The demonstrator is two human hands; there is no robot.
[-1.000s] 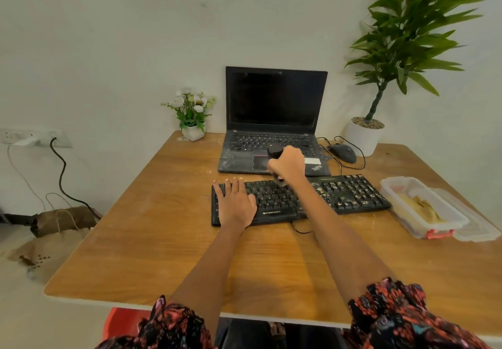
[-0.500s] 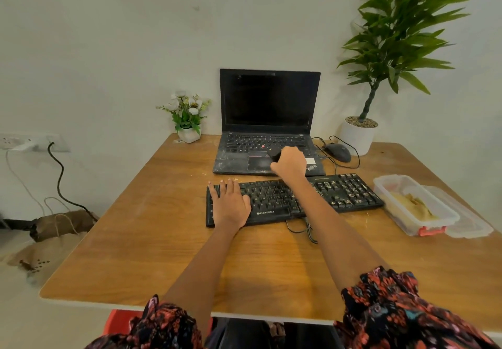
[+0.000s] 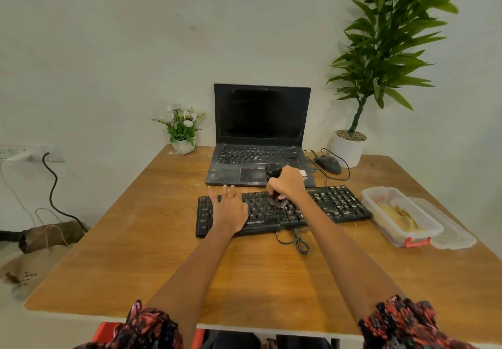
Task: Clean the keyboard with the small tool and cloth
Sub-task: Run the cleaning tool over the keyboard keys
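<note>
Brushing mid-row on the keyboard (image 3: 282, 210): right hand (image 3: 288, 183) clamped around small tool (image 3: 275, 185), bristles down on keys; left hand (image 3: 231, 210) flat, fingers spread, pinning keyboard's left end. Risk — excess pressure popping keycaps, or dust flicked onto laptop (image 3: 260, 164) just behind keyboard.

Bare forearms, dark red-floral sleeves (image 3: 402, 321) at both elbows

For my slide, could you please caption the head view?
Right hand brushes keyboard with small tool; left hand steadies it.
</note>
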